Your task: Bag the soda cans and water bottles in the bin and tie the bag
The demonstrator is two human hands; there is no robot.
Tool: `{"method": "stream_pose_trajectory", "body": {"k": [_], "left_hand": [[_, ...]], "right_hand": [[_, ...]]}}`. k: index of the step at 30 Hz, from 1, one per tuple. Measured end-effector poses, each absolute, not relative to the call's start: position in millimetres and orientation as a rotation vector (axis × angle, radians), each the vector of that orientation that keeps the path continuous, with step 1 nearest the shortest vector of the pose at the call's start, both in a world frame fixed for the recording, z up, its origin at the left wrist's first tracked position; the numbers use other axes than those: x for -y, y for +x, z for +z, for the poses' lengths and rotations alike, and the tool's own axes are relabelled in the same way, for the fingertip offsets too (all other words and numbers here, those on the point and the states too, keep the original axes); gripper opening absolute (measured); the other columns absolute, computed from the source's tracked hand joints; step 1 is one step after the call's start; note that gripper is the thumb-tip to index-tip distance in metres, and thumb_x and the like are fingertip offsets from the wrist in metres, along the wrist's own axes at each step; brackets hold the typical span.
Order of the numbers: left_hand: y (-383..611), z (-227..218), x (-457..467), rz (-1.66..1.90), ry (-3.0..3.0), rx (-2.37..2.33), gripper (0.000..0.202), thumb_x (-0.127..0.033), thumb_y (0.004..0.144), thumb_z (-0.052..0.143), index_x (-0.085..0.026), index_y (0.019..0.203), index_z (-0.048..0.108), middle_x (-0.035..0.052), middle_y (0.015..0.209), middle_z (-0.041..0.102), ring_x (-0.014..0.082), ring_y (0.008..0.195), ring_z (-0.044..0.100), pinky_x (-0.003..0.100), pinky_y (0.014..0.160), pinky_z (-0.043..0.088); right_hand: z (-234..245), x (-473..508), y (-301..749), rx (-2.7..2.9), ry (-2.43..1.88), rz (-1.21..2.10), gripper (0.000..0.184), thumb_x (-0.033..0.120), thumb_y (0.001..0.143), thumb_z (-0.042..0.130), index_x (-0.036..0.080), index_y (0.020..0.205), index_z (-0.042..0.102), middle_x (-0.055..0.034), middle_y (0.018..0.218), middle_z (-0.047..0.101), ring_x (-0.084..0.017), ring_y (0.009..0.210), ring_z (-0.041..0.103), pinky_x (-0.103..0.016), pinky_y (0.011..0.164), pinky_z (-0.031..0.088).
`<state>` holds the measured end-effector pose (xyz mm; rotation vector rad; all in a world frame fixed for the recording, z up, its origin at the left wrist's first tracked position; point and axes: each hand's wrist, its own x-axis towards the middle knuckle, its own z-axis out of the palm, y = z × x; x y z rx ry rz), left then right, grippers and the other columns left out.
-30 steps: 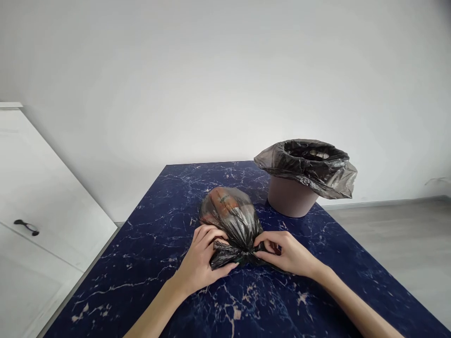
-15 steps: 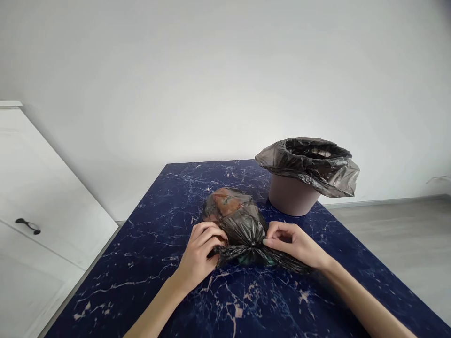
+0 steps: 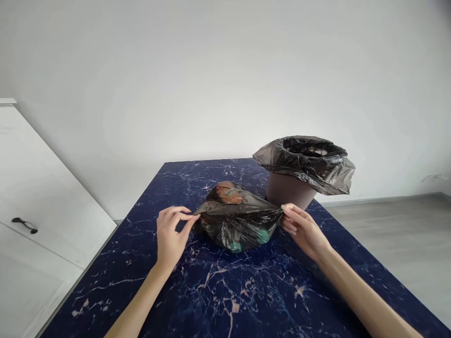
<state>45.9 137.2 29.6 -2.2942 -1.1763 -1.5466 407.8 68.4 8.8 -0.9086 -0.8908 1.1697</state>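
A black translucent plastic bag (image 3: 243,218) with contents lies on the dark blue marbled table (image 3: 232,300). Orange-brown and green items show through its film, but their kinds cannot be made out. Pinched between the thumb and fingers of my left hand (image 3: 173,234) is the bag's left corner. On the other side, my right hand (image 3: 305,230) pinches the right corner. The film stretches taut between both hands, with gathered creases in the middle.
Behind my right hand, at the table's right edge, stands a mauve bin (image 3: 291,188) with a black liner (image 3: 310,166) folded over its rim. A white cabinet (image 3: 38,188) is on the left. A pale wall (image 3: 211,84) rises behind the table.
My hands have moved apart, the left one leftward and the right one slightly up. The gathered, twisted part of the bag has spread wide, and the green items show more.
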Motion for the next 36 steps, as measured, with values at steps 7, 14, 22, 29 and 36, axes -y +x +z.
{"method": "stream_pose_trajectory", "body": {"k": [7,14,22,29,36], "left_hand": [[43.0,33.1,-137.5,-1.696,-2.140,1.297,0.006,-0.029,0.103,0.067,-0.023,0.105,0.066,0.0059,0.104,0.067,0.0241,0.100,0.065,0.041,0.091,0.052],[76.3,30.8,-101.9,-1.548,-2.441,0.905,0.012,-0.021,0.102,0.058,-0.024,0.114,0.058,0.0049,0.106,0.064,0.0229,0.101,0.064,0.041,0.091,0.052],[86.8,18.7,-94.9,-1.090,-2.706,0.767,0.027,-0.029,0.102,0.070,-0.022,0.127,0.060,0.0070,0.115,0.075,0.0243,0.110,0.069,0.045,0.106,0.048],[83.1,16.7,-100.3,-1.098,-2.791,0.728,0.007,-0.022,0.100,0.071,-0.027,0.096,0.070,-0.0022,0.082,0.073,0.0206,0.090,0.067,0.052,0.108,0.045],[90.7,38.7,-78.2,-1.188,-3.023,0.616,0.018,-0.013,0.083,0.063,-0.024,0.072,0.055,0.0051,0.091,0.068,0.0222,0.086,0.063,0.050,0.092,0.053]], "right_hand": [[9.3,-66.0,403.2,0.974,-0.934,1.138,0.035,0.055,0.088,0.083,0.024,0.088,0.068,0.0049,0.070,0.041,-0.011,0.057,0.033,-0.026,0.050,0.029],[5.8,-57.3,394.3,1.573,-1.006,0.544,0.073,0.048,0.076,0.095,0.033,0.137,0.057,-0.0055,0.119,0.056,-0.028,0.112,0.057,-0.042,0.102,0.047],[5.2,-54.3,377.7,1.729,-1.072,0.070,0.003,0.029,0.098,0.075,0.031,0.101,0.073,-0.0071,0.106,0.054,-0.025,0.095,0.060,-0.042,0.083,0.050],[10.4,-59.4,382.3,1.281,-1.095,0.411,0.018,0.043,0.097,0.077,0.028,0.086,0.074,-0.0060,0.100,0.062,-0.025,0.097,0.060,-0.039,0.088,0.047],[-4.1,-72.9,398.8,0.823,-0.992,0.939,0.030,0.059,0.086,0.083,0.030,0.091,0.075,0.0014,0.092,0.070,-0.020,0.085,0.063,-0.031,0.077,0.053]]}}
